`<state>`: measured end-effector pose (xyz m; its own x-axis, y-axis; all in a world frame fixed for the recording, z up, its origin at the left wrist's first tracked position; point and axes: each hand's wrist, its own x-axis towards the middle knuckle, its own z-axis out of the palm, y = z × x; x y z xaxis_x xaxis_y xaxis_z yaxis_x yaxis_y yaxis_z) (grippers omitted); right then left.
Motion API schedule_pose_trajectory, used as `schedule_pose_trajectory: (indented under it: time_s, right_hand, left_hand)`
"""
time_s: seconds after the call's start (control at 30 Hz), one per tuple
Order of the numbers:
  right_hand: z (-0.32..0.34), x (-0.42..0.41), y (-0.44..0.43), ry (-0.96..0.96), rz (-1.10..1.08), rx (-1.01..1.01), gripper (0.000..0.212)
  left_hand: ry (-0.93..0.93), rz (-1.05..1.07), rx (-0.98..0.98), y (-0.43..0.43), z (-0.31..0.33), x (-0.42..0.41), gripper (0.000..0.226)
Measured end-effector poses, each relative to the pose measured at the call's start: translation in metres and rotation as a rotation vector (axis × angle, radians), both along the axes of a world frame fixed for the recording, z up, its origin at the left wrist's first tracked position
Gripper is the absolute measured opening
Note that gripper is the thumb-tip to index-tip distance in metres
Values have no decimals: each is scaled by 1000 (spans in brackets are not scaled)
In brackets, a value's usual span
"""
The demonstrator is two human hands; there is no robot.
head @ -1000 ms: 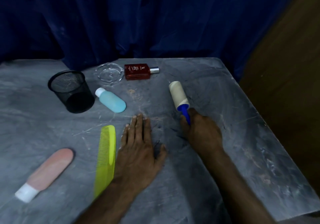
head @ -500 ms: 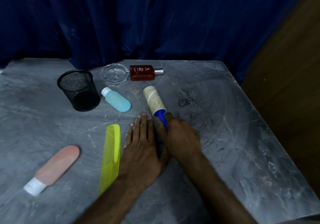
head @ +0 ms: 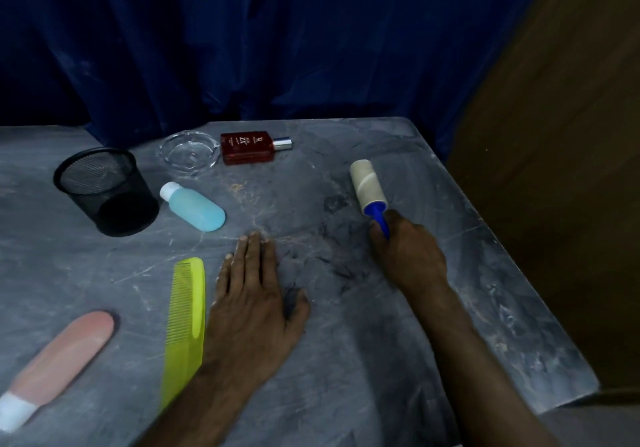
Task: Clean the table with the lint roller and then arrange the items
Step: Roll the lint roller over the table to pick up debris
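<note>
the right hand [head: 407, 256] grips the blue handle of the lint roller [head: 369, 187], whose pale roll rests on the table [head: 381, 360] near its right edge, pointing toward the far edge. the left hand [head: 252, 301] lies flat, palm down, fingers straight, holding nothing, just right of the yellow-green comb [head: 185, 325]. toward the far edge sit a mesh cup [head: 107, 190], glass dish [head: 188, 154] and red bottle [head: 249, 147], a blue bottle [head: 195, 209] before them; a pink tube [head: 59, 360] lies left of the comb.

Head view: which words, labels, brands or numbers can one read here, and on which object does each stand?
"R": white letter, as it seems, on the flat dark-red glass bottle with a silver cap.
Remaining white print on that bottle: too blurred to read.
Other items: no text visible.
</note>
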<state>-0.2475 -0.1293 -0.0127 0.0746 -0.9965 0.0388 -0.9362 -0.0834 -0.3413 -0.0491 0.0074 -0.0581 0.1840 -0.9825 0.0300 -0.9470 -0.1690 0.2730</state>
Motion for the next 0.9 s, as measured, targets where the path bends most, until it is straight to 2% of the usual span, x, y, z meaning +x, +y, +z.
schedule_pose_trajectory:
  time_s: [0.17,0.43,0.9]
  right_hand:
    - [3,-43,-14,-28,-86,13,33]
    - [6,-86,-22,24,-176,25,35]
    - [5,-87,-20,0,-136,53,34]
  left_hand:
    - [-29,-10,12,0,-2,1,98]
    - [-42,-15,20,-1,-2,1,98]
    - [-25,-11,26,0,1,0,99]
